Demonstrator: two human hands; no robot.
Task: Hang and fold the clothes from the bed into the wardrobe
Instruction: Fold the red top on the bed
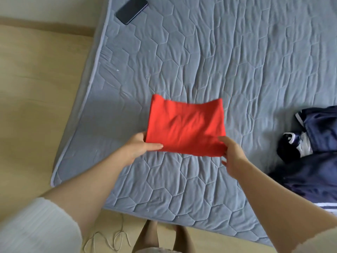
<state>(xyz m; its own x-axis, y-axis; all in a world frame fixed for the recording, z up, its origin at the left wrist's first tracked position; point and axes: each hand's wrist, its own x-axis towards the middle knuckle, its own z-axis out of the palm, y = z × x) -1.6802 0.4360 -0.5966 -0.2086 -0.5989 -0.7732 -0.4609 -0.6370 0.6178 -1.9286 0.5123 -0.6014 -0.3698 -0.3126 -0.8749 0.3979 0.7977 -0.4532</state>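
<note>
Over the grey quilted bed I see both bare arms stretched forward from the near edge, with a heap of navy clothes at the right and a dark phone by the far left corner. The folded red garment is at mid-bed. The left hand pinches its near left corner, thumb on top, and the right hand grips the near right corner likewise.

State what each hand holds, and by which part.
Both hold the folded red cloth garment: the left hand pinches its near left corner, the right hand its near right corner.
</note>
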